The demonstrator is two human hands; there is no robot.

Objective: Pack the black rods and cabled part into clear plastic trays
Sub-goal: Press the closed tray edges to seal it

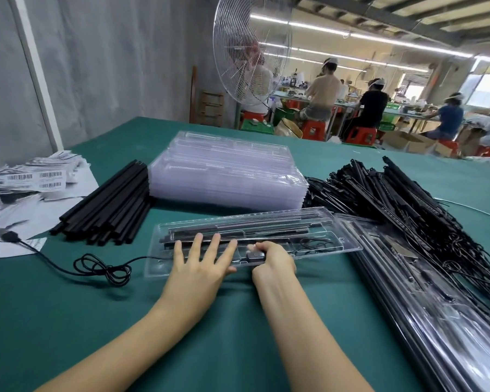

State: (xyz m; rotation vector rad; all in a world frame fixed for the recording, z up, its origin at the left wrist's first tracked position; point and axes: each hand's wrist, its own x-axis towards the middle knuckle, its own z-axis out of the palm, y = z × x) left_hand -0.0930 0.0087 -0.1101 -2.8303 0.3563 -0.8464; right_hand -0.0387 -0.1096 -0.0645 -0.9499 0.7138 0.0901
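A clear plastic tray (pixel 337 241) lies open on the green table in front of me, with black rods (pixel 238 232) lying in its long slots. My left hand (pixel 201 258) rests flat on the tray's near left part, fingers spread and straight. My right hand (pixel 272 258) is curled and pinches a small black block (pixel 255 255) of the cabled part down in the tray. A thin black cable (pixel 314 244) lies coiled in the tray's right pocket.
A stack of clear trays (pixel 227 171) stands behind. Loose black rods (pixel 111 205) lie at the left, a heap of cabled parts (pixel 393 199) at the right, filled trays (pixel 436 292) at the near right. Barcode labels (pixel 34 179) and a loose black cable (pixel 102 267) lie left.
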